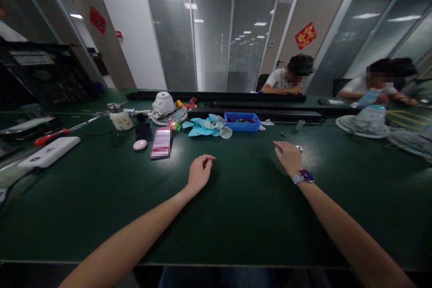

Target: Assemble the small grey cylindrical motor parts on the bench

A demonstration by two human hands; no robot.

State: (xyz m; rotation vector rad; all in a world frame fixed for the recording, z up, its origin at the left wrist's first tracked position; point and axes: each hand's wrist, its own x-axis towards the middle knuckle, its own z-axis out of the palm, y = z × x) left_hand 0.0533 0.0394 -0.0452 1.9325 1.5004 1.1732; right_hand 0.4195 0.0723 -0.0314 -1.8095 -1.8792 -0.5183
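Observation:
My left hand is held over the middle of the green table, its fingers loosely bent and a gap showing beside the thumb. No object shows in it. To the right, my right hand has its fingertips drawn together, pointing left; a small dark sliver shows between them, too small to name. A small round metal part lies just beyond that hand. Farther off are a small metal piece and a short grey cylinder. Light blue fan blades lie beyond both hands, beside a blue bin of small coloured parts.
At left stand a power strip, a red-handled screwdriver, a bottle, a pink oval object and a white fan. More fan parts lie right. Two people sit across the table behind long black rails.

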